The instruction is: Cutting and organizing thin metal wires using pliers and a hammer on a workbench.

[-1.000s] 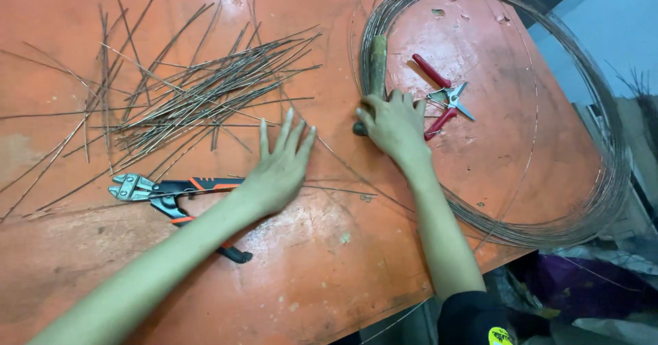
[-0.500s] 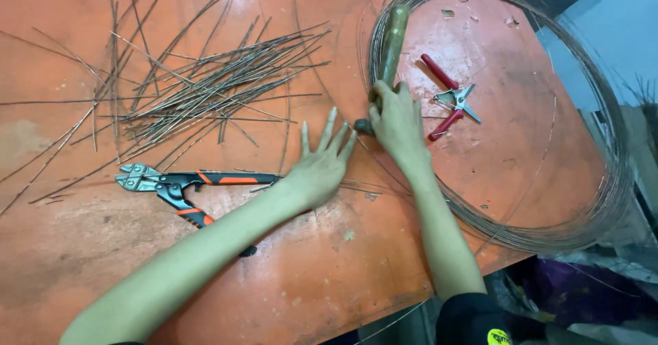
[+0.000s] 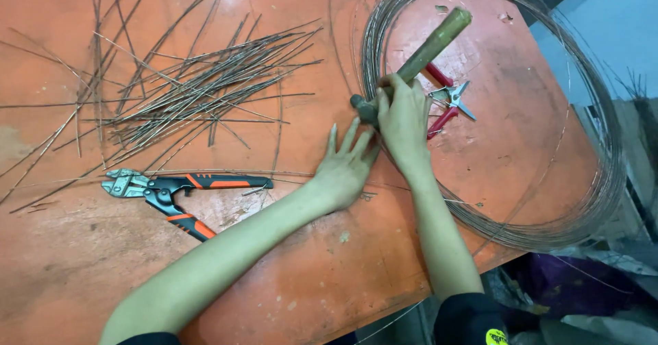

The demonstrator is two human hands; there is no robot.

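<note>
Our right hand [image 3: 404, 122] is closed round the wooden-handled hammer [image 3: 418, 57], handle slanting up and right. Our left hand [image 3: 346, 167] lies flat and empty just beside its head.

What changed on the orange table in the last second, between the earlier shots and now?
The right hand, already gripping the hammer near its head, tipped the wooden handle up and away from the person. The left hand slid right, flat on the table, beside it. The cutters, cut wire pieces, wire coil and red pliers stayed put.

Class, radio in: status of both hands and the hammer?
Right hand grips hammer. Left hand flat on table, beside hammer head. Wire coil around; red pliers close.
</note>
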